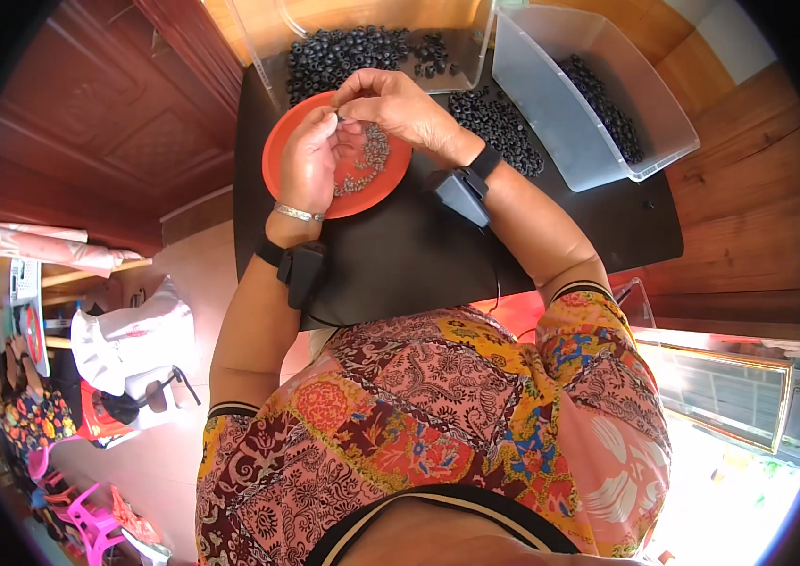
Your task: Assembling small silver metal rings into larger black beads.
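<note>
Pinched together over the orange plate (279, 151), our two hands meet fingertip to fingertip: our left hand (310, 160) is curled with its fingers closed around something too small for us to make out, and our right hand (398, 106) presses thumb and forefinger together on the same spot, at the left hand's fingertips. We cannot tell what the tiny piece is. Beneath the hands the plate holds a scatter of small grey metal parts (374, 156). It rests on a black mat (400, 255) that covers the table. Just beyond the plate stands a clear plastic bin (268, 52) with a heap of small black rings (343, 52) inside it. More black rings lie loose on the mat (499, 127) beside our right wrist. A second clear bin (551, 123) to the right holds another row of them. Each wrist carries a black strapped device, and the left also wears a silver bangle (298, 213)
</note>
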`<move>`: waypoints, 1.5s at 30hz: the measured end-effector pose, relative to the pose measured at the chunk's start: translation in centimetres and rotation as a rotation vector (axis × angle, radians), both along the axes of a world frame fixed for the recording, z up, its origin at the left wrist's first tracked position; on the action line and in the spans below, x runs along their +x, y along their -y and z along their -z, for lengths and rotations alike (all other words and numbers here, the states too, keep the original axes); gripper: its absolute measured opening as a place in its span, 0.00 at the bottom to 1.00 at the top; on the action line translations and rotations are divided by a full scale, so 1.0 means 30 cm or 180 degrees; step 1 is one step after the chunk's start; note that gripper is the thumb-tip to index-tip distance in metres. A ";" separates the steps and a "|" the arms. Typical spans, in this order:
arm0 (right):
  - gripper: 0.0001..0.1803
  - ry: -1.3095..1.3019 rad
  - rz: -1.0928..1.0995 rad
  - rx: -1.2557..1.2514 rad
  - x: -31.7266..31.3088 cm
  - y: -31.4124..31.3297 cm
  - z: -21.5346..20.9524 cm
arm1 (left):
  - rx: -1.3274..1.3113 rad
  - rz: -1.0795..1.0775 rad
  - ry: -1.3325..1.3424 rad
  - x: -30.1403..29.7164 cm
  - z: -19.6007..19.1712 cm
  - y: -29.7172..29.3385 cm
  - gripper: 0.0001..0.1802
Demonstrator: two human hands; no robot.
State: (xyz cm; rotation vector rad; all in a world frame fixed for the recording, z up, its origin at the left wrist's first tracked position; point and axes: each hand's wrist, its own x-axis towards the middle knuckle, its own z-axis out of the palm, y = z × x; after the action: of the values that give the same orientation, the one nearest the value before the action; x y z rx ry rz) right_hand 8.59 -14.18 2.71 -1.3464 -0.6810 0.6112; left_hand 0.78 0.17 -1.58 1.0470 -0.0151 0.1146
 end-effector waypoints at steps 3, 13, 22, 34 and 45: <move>0.08 0.0041 -0.0210 -0.0184 0.031 0.014 -0.018 | 0.0152 -0.0044 0.0079 -0.001 -0.002 0.014 0.13; 0.09 0.2682 0.0805 -0.1853 0.209 0.220 -0.095 | -0.0386 0.0117 -0.0251 -0.019 -0.023 -0.010 0.16; 0.12 0.2737 -0.0004 -0.2347 0.244 0.206 0.036 | -0.0362 0.0111 -0.0376 -0.013 -0.021 -0.015 0.16; 0.11 0.3304 0.0117 -0.2893 0.254 0.177 0.084 | -0.0368 0.0107 -0.0505 -0.010 -0.019 -0.008 0.16; 0.09 0.0577 -0.0593 0.0264 0.069 0.085 -0.051 | -0.0404 0.0346 -0.0166 -0.026 -0.026 0.025 0.15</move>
State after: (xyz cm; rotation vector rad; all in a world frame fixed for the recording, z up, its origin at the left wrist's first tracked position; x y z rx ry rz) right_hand 10.65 -16.73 4.24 -1.2796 -0.9769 0.6067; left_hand 0.01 -0.57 -0.80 0.9202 -0.0172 -0.0104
